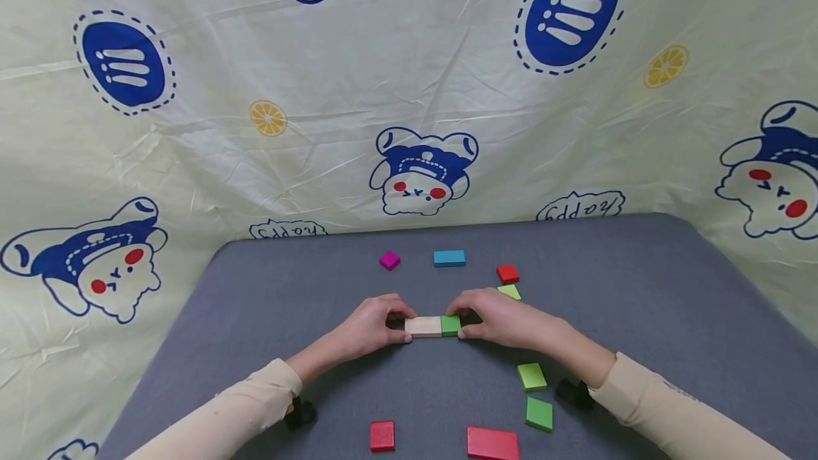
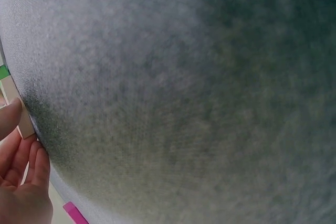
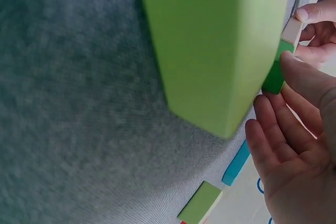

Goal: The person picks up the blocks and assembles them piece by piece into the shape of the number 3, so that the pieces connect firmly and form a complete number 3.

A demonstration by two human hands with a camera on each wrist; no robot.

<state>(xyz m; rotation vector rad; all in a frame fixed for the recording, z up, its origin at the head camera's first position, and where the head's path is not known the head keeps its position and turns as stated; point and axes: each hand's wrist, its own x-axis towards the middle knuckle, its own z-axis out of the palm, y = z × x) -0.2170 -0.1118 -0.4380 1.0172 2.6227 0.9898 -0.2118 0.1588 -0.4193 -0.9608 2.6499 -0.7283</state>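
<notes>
our left hand [image 1: 373,321], part-curled, pinched the beige block [image 1: 423,326]; our right hand [image 1: 501,318], likewise, pinched the green block [image 1: 450,325], butted against the beige block's right end. we likely needed light, even inward pressure for flush faces.

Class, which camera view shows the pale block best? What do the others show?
The head view: the pale block shows almost whole there, between the left hand and the green block. The left wrist view catches it near the edge, partly hidden by the thumb; the right wrist view shows only part of it.
</notes>
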